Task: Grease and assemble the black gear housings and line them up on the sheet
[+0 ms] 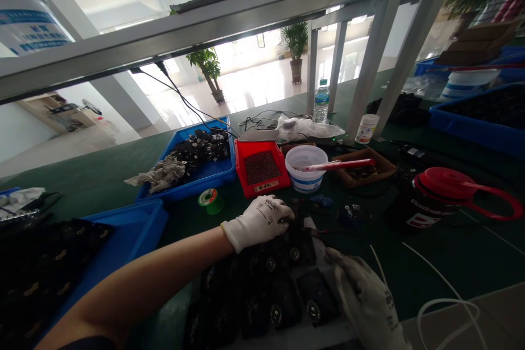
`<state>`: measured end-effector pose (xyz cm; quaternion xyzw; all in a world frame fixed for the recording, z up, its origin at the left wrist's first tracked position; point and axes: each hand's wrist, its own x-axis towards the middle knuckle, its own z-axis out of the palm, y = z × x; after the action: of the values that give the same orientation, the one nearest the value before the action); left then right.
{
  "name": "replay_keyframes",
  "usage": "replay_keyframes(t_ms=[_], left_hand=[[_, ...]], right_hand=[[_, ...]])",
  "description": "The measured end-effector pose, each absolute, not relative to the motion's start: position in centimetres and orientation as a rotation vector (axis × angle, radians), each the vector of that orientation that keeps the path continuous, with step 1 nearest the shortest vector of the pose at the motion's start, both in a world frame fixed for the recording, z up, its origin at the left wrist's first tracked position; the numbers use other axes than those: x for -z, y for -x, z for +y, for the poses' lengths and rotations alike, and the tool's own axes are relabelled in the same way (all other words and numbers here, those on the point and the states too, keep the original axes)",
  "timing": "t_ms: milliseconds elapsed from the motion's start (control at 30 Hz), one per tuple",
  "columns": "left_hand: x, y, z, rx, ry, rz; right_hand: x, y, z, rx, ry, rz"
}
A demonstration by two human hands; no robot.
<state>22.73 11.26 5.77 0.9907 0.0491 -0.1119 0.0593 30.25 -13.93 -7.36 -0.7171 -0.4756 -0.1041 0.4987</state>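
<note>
My left hand (262, 221), in a white work glove, reaches over the far end of several black parts lying in rows. Its fingers are bent together over a dark item there, and what they hold is hidden. The black parts (318, 292) have round metal discs on them and lie on a pale sheet or tray (328, 333). At the right edge of these rows is my right hand (365, 295), also gloved, its fingers stretched out beside the parts with nothing visible in them. A thin red-and-black item (322, 231) lies between the hands.
Behind stand a red bin (246, 183) of small brown pieces, a white tub (307, 180) with a red-handled brush, and a cardboard box (365, 178). Blue trays (197, 178) flank the left. A solder spool (211, 202) and red-lidded black bottle (426, 202) stand nearby.
</note>
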Motion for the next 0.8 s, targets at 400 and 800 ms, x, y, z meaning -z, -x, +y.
replay_keyframes(t_ms=[400, 800], left_hand=[[-5.0, -23.1, 11.4, 0.292, -3.005, 0.114], [-4.8, -23.3, 11.2, 0.272, -3.019, 0.09]], right_hand=[[7.4, -30.4, -13.8, 0.214, 1.752, -1.141], [7.8, -30.6, -14.2, 0.191, 1.783, -1.177]])
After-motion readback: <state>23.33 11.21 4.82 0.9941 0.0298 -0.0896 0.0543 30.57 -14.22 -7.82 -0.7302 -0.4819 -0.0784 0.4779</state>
